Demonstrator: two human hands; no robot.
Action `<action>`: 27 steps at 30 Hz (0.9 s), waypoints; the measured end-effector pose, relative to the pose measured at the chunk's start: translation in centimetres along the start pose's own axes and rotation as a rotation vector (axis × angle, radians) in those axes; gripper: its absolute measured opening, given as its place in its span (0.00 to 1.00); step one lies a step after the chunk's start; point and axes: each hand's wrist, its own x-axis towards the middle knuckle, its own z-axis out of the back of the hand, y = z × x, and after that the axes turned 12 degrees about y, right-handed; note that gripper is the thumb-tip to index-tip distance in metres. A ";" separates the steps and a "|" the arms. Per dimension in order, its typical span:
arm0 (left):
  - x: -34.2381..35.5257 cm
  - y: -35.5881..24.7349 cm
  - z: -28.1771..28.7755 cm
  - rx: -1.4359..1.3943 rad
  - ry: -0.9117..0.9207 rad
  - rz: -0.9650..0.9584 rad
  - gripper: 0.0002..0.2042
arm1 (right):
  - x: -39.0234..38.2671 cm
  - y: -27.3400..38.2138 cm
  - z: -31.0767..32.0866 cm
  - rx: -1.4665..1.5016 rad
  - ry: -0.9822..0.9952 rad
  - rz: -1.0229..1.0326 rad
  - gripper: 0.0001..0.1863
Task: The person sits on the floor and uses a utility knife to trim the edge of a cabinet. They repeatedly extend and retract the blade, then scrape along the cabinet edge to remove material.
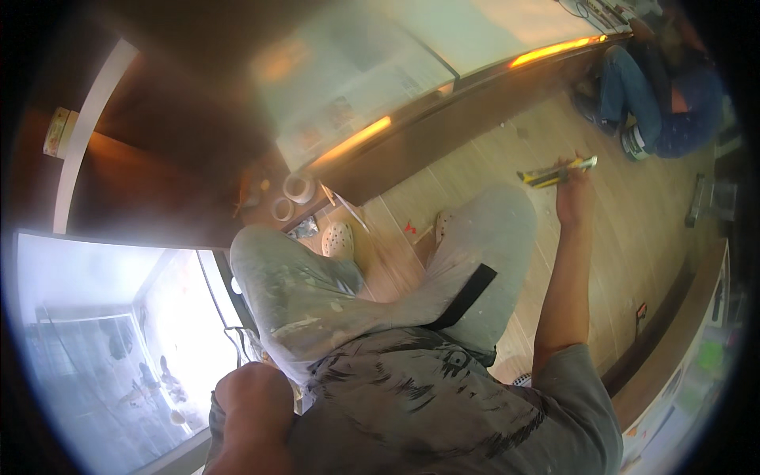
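Note:
My right hand point(573, 176) is out over the wooden floor, beyond my bent knee, with its fingers closed round a slim yellow utility knife point(541, 174) with dark and silvery parts. My left arm point(255, 396) is bent at the lower left; the left hand itself does not show. I sit with knees apart in pale, paint-spotted trousers point(293, 297). A flat black strip point(467, 297) lies slanting over my right thigh.
A co-worker in blue jeans point(621, 87) sits far right beside a white tub point(633, 145). Tape rolls point(298, 188) rest by the dark cabinet. Small red scraps point(410, 227) and a red-and-black tool point(640, 313) lie on the floor. A bright window point(119, 348) is at left.

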 end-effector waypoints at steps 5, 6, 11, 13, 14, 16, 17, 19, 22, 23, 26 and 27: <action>0.1 -1.2 -1.2 0.026 -0.044 0.061 0.26 | 1.0 6.5 -13.1 -0.065 0.395 -0.014 0.30; -0.8 -1.8 -2.8 -0.251 -0.246 0.012 0.25 | 1.0 6.2 -17.4 -0.096 0.533 -0.058 0.30; 0.7 0.6 -1.6 -0.421 -0.357 -0.265 0.22 | 1.1 4.7 -25.0 -0.483 1.008 -0.356 0.26; 4.6 1.1 3.3 0.106 -0.016 -0.135 0.20 | 1.6 5.0 -21.2 -0.616 1.046 -0.492 0.24; 5.7 2.1 4.3 0.106 0.004 -0.129 0.20 | 1.9 3.7 -20.6 -0.645 1.112 -0.554 0.23; 0.7 9.9 1.9 0.042 -0.174 -0.044 0.19 | 1.0 -2.1 -25.5 -0.755 1.398 -0.581 0.20; 2.6 11.6 2.0 0.033 -0.193 -0.154 0.19 | 0.4 -2.8 -25.4 -0.905 1.392 -0.592 0.18; 10.9 11.2 3.3 0.036 -0.197 -0.713 0.19 | 0.5 -2.1 -24.5 -1.287 1.449 -0.721 0.17; 19.6 9.4 3.9 -0.019 -0.266 -1.378 0.19 | 0.6 -3.5 -25.6 -1.484 1.461 -0.799 0.15; 21.1 8.8 3.7 -0.032 -0.262 -1.512 0.19 | 0.7 -3.9 -25.8 -1.476 1.443 -0.808 0.14; 24.0 7.7 3.5 -0.071 -0.262 -1.704 0.20 | 1.5 -4.7 -26.6 -1.249 1.460 -0.705 0.14; 24.8 7.5 3.4 -0.088 -0.255 -1.745 0.20 | 1.6 -4.9 -26.7 -1.246 1.448 -0.709 0.14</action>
